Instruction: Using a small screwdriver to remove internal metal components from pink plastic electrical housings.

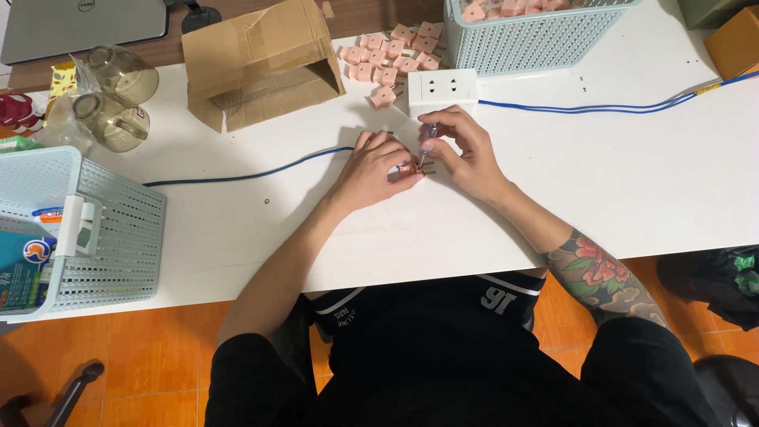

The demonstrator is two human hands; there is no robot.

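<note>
Pink plastic plug piece [408, 168] lies pinned on the white worktop [617, 182], near its middle and just in front of a white socket block [443, 92]; its metal prongs point to my right, and I cannot make out its long axis under the fingers. My left hand [373, 168] pinches it from the left, fingers curled together. My right hand [466, 152] grips a small screwdriver with a clear handle [428, 136], fingers closed round it; its long axis runs steeply down, tip on the plug piece and handle leaning away from me. A blue cable [601, 106] runs from the socket block to the right edge, and another length [253, 171] runs off to the left. Beyond lie loose pink plug pieces [387, 55], a pale green basket [530, 35] holding more, and an open cardboard box [261, 63]. A second basket [87, 229] sits at the left edge. Orange tiled floor [158, 348] shows below.
</note>
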